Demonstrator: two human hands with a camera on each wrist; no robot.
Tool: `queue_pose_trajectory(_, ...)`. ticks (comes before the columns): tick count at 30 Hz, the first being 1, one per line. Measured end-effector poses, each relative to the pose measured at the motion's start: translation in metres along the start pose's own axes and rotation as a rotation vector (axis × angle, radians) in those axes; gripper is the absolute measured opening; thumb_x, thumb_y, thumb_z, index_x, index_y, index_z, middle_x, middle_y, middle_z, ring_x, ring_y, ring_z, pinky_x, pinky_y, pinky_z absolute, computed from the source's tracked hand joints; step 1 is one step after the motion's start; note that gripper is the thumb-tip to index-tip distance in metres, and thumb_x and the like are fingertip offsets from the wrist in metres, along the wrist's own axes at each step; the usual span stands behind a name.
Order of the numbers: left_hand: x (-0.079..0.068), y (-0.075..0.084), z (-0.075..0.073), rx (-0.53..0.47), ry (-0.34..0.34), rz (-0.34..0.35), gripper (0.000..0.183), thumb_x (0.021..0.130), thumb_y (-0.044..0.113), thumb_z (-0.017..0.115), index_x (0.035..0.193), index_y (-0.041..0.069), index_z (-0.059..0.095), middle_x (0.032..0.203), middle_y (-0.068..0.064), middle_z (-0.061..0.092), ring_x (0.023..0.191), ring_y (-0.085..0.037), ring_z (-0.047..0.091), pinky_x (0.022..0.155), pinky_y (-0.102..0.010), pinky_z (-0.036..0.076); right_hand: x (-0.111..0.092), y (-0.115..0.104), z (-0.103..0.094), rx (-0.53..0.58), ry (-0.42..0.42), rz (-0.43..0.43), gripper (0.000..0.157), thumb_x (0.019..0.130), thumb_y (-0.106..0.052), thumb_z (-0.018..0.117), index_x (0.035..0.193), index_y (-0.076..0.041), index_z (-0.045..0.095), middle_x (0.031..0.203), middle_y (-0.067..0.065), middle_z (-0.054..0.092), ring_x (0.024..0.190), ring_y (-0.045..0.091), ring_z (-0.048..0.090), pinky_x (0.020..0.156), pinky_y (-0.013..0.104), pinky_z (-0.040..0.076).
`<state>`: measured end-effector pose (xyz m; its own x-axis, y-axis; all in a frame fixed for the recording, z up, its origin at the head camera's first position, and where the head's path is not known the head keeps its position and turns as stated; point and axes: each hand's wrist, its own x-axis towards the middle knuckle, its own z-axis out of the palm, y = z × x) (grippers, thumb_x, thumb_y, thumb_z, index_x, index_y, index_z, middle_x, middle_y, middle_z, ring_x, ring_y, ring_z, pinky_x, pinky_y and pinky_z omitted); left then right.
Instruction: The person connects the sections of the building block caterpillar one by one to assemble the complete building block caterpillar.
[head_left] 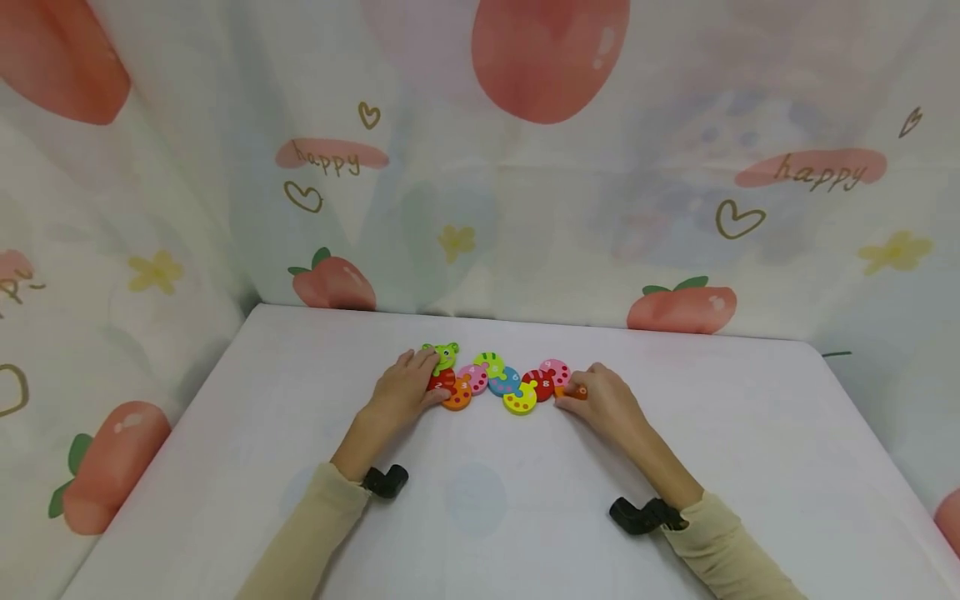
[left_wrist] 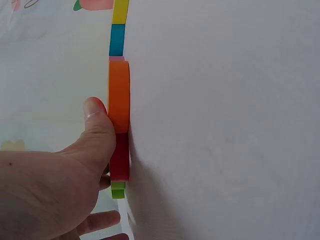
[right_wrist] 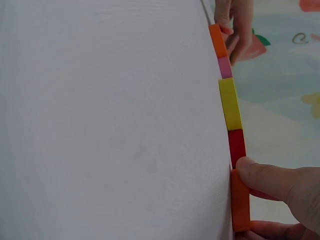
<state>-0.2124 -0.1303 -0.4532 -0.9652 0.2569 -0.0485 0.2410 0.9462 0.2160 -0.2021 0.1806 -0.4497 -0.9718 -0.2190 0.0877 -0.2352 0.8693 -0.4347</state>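
Observation:
A row of round, numbered wooden puzzle pieces forms a wavy caterpillar on the white table. Its green animal-face head [head_left: 447,355] is at the left end. My left hand [head_left: 401,390] rests over that end, fingers by the head and red piece [left_wrist: 120,157], thumb on the neighbouring orange piece [left_wrist: 119,95]. At the right end my right hand [head_left: 606,402] pinches another orange piece [right_wrist: 240,205] between thumb and fingers, against the pink piece [head_left: 556,371]. Between them sit a blue piece [head_left: 504,382], a yellow piece [head_left: 520,400] and a dotted red piece [head_left: 537,386].
The white tabletop [head_left: 480,517] spreads around the row. A printed cloth [head_left: 525,208] hangs behind and along the sides. Black wrist mounts [head_left: 386,482] sit on both forearms.

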Motion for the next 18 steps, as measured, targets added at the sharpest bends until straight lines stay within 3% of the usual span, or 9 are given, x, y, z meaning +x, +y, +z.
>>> queue_pose_trajectory(8,0.0,0.003,0.002,0.059,-0.017,0.039,0.07,0.088,0.047,0.064,0.143,0.008,0.043,0.151,-0.011,0.042,0.139,-0.038,0.04,0.11,-0.05,0.041,-0.004,0.001,-0.004,-0.032,-0.016,-0.005,0.021,0.078,-0.025,0.081,0.087,-0.008,0.072,0.083,0.009,0.06,0.075,0.019,0.051,0.062,0.025,0.044)
queue_pose_trajectory(18,-0.011,0.017,0.005,0.148,-0.015,0.084,0.074,0.086,0.051,0.063,0.141,0.006,0.043,0.147,-0.013,0.046,0.135,-0.036,0.046,0.104,-0.046,0.048,-0.02,0.007,-0.009,-0.027,-0.023,0.006,0.02,0.077,-0.027,0.082,0.085,-0.011,0.072,0.084,0.008,0.06,0.075,0.018,0.052,0.063,0.025,0.044)
